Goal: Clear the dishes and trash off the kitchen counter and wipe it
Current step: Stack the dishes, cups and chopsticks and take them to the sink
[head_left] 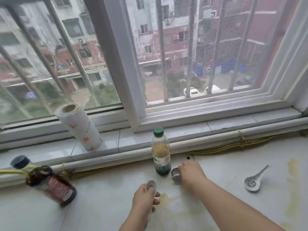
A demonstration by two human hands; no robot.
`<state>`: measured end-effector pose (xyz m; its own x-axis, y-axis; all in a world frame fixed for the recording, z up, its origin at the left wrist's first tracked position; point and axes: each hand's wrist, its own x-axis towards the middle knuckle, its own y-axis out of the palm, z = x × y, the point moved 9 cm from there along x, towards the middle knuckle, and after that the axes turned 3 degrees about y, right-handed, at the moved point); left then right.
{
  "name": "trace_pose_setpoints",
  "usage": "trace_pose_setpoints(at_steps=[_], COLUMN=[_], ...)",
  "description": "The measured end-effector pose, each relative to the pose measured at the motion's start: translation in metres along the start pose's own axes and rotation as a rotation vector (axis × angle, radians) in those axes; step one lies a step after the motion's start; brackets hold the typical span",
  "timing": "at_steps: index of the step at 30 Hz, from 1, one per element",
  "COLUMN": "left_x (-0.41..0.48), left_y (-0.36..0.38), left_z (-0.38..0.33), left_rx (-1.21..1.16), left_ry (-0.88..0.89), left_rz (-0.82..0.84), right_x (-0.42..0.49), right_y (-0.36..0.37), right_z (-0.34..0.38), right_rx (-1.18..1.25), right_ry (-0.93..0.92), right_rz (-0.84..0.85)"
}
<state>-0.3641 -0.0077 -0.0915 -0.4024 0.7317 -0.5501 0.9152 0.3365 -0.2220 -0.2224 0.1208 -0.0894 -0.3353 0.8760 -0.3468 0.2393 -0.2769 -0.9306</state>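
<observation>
R hand (191, 172) fingers curled over small metal cup (176, 175), mostly hidden. L hand (145, 199) grips white spoon (150, 185): handle covered, bowl twd counter's (100, 197) window edge.

Home kitchen: stained counter (216, 189); oil bottle (161, 152); spoon (253, 180)

A wide sliding window (233, 55) with a white frame fills the far side, grey bars (162, 47) outside it. Daylight shows apartment blocks (146, 22) beyond. A tiled sill (191, 133) runs above the pale, stained counter (233, 167).
</observation>
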Motion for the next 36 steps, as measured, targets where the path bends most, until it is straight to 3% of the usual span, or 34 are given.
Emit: trace_pose_setpoints(at_steps=[6, 11, 18, 24, 29, 34, 36], left_x=[0.001, 0.001, -0.025, -0.042, -0.032, -0.033, -0.036], left_y=[0.03, 0.09, 0.201, 0.238, 0.222, 0.216, 0.215], left_z=[-0.003, -0.008, -0.014, -0.01, -0.011, -0.005, -0.005], left_rx=[0.047, 0.071, 0.147, 0.171, 0.216, 0.194, 0.175], left_ry=[0.02, 0.038, 0.061, 0.035, 0.019, 0.007, 0.016], left_rz=[0.025, 0.13, 0.355, 0.443, 0.365, 0.336, 0.331], right_x=[-0.026, -0.051, -0.091, -0.085, -0.08, -0.084, -0.088], right_y=[0.006, 0.009, 0.015, 0.046, 0.057, 0.054, 0.053], right_z=[-0.033, -0.096, -0.2, -0.224, -0.227, -0.231, -0.23], right_rx=[0.441, 0.7, 0.451, 0.137, 0.121, 0.18, 0.312], right_ry=[0.076, 0.269, 0.4, 0.257, 0.277, 0.346, 0.381], right_rz=[-0.006, -0.053, -0.112, -0.019, 0.071, -0.012, -0.011])
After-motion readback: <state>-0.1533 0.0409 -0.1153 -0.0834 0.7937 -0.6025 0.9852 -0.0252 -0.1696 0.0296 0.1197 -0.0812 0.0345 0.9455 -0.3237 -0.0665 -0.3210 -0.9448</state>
